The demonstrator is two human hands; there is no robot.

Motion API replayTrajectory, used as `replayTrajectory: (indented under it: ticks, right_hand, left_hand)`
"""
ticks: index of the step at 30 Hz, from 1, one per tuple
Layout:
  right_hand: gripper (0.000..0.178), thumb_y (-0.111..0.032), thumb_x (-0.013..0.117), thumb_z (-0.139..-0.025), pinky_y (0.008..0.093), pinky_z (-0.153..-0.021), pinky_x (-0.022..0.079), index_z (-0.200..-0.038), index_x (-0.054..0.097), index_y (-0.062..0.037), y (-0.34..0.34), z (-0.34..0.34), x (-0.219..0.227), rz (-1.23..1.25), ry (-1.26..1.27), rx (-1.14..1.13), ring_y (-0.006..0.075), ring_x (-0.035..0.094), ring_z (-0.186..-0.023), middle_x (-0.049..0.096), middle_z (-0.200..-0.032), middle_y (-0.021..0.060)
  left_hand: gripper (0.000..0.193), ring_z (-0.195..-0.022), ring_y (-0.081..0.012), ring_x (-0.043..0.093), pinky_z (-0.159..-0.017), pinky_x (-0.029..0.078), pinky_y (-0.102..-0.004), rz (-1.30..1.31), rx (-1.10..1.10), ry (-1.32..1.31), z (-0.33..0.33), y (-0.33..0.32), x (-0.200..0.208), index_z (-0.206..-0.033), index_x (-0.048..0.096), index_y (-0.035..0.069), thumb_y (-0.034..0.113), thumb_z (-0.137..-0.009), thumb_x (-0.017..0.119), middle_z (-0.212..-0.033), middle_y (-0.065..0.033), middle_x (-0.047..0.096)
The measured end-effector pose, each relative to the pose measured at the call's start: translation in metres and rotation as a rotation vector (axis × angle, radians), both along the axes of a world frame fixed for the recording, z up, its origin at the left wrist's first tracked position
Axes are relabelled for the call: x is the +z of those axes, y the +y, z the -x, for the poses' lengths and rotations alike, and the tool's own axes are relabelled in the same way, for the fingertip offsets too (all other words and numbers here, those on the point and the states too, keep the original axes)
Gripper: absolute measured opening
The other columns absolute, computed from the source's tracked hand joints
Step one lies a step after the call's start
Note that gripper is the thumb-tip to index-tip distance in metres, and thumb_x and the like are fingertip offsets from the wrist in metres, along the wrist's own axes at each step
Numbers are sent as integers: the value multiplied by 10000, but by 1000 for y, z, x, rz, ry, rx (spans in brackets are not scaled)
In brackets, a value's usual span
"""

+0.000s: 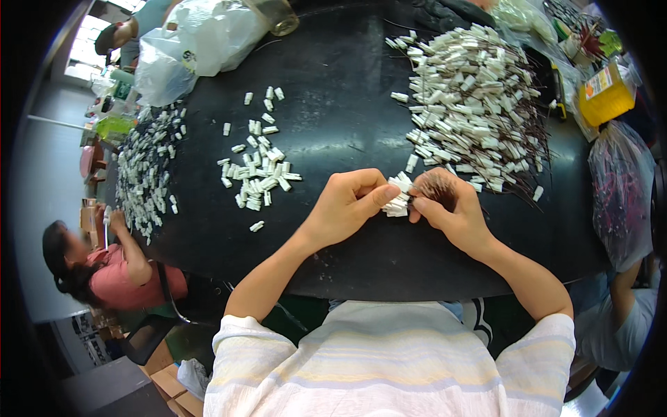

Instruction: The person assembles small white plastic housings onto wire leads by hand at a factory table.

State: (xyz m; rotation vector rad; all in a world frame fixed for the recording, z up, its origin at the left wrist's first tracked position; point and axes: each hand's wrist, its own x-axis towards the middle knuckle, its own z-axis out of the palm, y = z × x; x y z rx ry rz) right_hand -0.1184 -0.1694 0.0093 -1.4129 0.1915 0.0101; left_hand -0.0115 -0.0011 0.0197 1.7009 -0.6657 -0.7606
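My right hand [460,214] is closed around a bunch of thin brown wires [439,187]. White plastic connectors [399,203] stick out of its left side, at the wires' ends. Thumb and fingertips of my left hand [351,205] are pinched together against these connectors. Exactly which piece the left fingertips grip is partly hidden. Just beyond my hands spreads a big heap of white connectors with brown wires [472,104]. To the left lies a smaller group of short white pieces [260,167], with no wires that I can make out.
A third pile of white and dark pieces [142,167] lies at the table's left, near a person in pink [132,274]. Clear plastic bags [208,38] sit at the far left. A yellow container [606,94] and a filled plastic bag [622,194] are at right. The table [347,271] is black.
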Motion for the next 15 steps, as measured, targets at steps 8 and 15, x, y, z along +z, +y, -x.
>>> replayTrajectory:
  ticks: [8,15]
  right_hand:
    - [58,-67,508,-846,202,-454,314,-822,482,-22,-2,4,-2,-116,-3,16,38,402,-504,592,-661,38]
    - [78,-80,602,-799,190,-553,366,-801,555,-18,-2,-2,-3,23,-4,0,36,473,-605,592,-670,15]
  left_hand:
    - [217,-911,-250,513,-785,446,-348,-515,289,-1415,-156,34,-4,-945,622,74,23,-738,579,-935,-41,613]
    - [75,-724,-212,523,-633,441,-335,-411,74,-1262,-150,30,1,-767,615,50,60,-698,641,-745,-50,595]
